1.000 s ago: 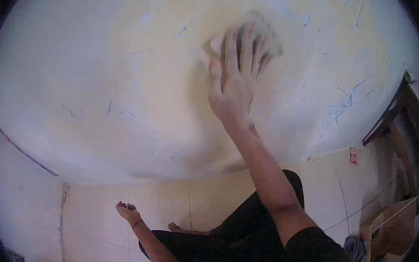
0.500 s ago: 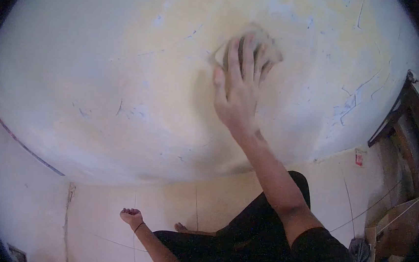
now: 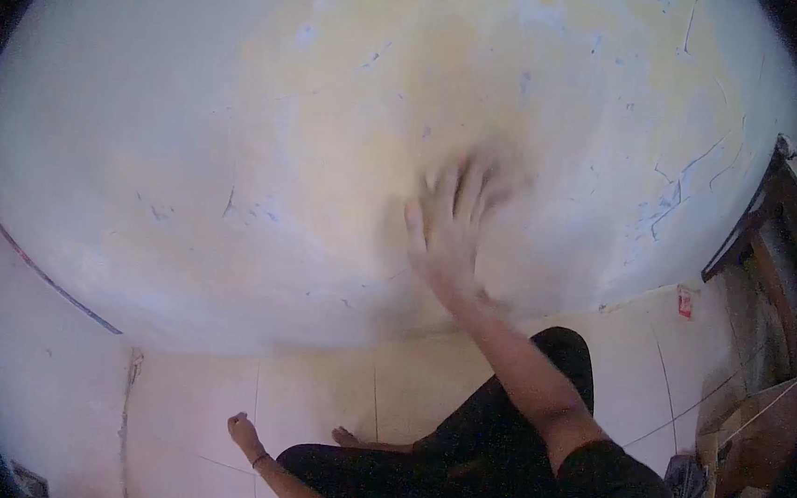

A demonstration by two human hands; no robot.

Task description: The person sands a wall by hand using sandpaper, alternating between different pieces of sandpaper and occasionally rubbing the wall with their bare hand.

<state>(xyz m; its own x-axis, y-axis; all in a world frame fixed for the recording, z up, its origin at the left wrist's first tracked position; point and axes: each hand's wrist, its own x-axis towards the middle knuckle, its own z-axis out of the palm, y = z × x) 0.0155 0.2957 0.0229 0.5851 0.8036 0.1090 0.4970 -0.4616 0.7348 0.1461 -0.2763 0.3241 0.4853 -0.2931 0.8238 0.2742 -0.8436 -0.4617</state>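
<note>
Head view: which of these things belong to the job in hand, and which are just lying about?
Seem to belong to the job:
right hand, fingers spread at the wall
blurred thing under that hand, too smeared to name
wall, patchy and marked

Apparently just lying about:
red packet near the wall's foot
box
dark bag by the box

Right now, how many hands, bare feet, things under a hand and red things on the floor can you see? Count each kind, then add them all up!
Hands: 2 (left hand, right hand)
Bare feet: 1
Things under a hand: 1 (blurry thing)
Red things on the floor: 1
Total: 5
</note>
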